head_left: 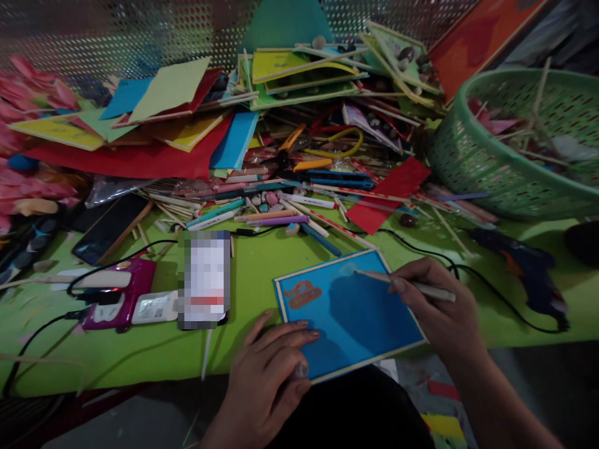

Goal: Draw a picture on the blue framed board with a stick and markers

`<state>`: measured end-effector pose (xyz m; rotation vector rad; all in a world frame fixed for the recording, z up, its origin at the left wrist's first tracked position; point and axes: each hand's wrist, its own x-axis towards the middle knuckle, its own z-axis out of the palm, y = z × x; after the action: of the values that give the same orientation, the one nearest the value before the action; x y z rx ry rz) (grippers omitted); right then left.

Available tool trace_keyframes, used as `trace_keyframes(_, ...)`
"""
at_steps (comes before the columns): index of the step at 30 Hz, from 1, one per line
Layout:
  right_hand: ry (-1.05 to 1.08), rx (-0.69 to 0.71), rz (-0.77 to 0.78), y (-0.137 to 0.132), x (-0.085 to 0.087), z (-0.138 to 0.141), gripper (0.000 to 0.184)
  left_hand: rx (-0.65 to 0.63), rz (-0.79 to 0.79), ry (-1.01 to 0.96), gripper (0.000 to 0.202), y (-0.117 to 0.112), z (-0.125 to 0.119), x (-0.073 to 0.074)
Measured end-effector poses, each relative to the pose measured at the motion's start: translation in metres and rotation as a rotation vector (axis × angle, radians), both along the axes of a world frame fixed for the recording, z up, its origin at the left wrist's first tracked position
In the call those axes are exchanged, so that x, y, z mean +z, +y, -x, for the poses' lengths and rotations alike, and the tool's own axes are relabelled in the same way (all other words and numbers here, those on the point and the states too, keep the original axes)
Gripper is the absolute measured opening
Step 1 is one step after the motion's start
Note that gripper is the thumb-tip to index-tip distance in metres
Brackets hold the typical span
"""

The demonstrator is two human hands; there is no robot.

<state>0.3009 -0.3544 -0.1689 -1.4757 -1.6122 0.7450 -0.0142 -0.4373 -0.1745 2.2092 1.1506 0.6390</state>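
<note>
— View one: mounting and facing?
— Head-worn; set above the near edge of the tabletop [253, 265], facing forward and down.
— Range and coverage?
— Close: left hand [271, 371] at lower centre, right hand [444, 308] at centre right, perforated panel [163, 37] along the top edge, green basket [461, 153] cut off by the right edge.
</note>
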Motion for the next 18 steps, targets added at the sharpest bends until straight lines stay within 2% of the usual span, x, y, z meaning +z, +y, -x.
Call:
trace_keyframes(6,0.057,0.014,0.036,-0.0029,-0.0023,-0.0016,0.015,0.012,-0.001,-0.019,0.011,0.0,0.0,0.0009)
trace_keyframes(13,0.028,0.066,0.048,0.0015,0.0022,0.0024,0.014,0.009,0.008,-0.005,0.01,0.0007,-0.0004,0.0009)
trace_keyframes(18,0.0,0.042,0.032,-0.0002,0.0015,0.0016,0.011,0.009,0.003,-0.004,0.011,0.0003,0.0001,0.0001)
